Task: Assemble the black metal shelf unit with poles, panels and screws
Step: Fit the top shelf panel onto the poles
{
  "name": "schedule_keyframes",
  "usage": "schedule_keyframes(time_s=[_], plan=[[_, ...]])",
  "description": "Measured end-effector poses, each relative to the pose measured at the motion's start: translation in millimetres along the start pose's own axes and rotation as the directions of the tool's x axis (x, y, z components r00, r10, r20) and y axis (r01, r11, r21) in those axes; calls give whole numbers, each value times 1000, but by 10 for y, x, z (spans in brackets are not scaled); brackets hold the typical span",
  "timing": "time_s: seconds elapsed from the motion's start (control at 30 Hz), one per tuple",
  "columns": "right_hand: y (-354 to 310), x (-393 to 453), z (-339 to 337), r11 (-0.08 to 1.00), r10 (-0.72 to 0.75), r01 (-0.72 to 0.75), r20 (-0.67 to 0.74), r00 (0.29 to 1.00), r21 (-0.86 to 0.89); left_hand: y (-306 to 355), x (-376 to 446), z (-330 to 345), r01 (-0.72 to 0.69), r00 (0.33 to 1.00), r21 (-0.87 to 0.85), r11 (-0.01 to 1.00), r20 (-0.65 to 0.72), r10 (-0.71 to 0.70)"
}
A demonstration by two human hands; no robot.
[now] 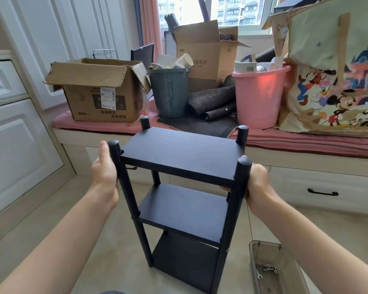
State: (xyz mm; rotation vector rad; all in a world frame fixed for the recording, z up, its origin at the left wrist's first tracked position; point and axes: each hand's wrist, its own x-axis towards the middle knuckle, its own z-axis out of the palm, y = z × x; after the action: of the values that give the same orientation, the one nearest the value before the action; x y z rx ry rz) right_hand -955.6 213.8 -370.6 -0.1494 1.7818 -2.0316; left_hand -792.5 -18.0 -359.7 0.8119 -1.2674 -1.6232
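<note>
Home bedroom: cushioned window seat with drawers, white built-in cabinets, pink curtain, cardboard boxes, buckets.

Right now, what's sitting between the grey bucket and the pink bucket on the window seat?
In the head view, dark rolled mats lie between the grey bucket and the pink bucket, with a tall cardboard box standing behind them.
</note>
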Motion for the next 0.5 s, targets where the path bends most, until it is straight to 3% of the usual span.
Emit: schedule_keyframes(time_s=[0.23, 0.5], plan=[[17, -198, 59, 997, -62, 63, 12, 998, -54, -156, 37, -43, -126, 991, 222, 967, 80, 111], [-20, -202, 32, 999, -30, 30, 50, 998, 11, -273, 167, 12, -185, 982, 257, 948, 73, 172]])
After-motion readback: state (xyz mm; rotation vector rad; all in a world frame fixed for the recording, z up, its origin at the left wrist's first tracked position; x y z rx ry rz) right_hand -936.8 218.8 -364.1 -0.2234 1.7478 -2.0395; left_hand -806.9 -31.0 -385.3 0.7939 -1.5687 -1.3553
